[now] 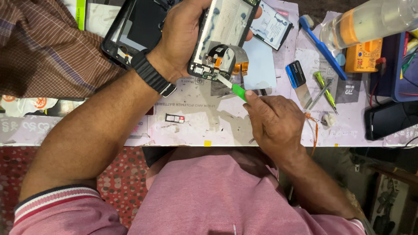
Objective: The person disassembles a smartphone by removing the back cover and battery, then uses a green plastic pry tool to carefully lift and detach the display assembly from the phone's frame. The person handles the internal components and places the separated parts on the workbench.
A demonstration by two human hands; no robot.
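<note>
My left hand (180,37) grips an opened phone frame (224,32) from the side, holding it tilted above the work mat (204,117). The frame's inside faces me, showing a silvery plate, a small board and orange flex cables near its lower end. My right hand (272,119) pinches a green-handled flat pry tool (235,90), whose metal tip touches the lower edge of the frame by the flex cables. A black watch sits on my left wrist.
A black phone back cover (135,28) lies at upper left, a SIM tray (175,118) on the mat. To the right lie a blue toothbrush (322,45), a scraper (298,80), green screwdrivers (324,89), an orange multimeter (363,56), a clear bottle (374,19) and a dark phone (389,119).
</note>
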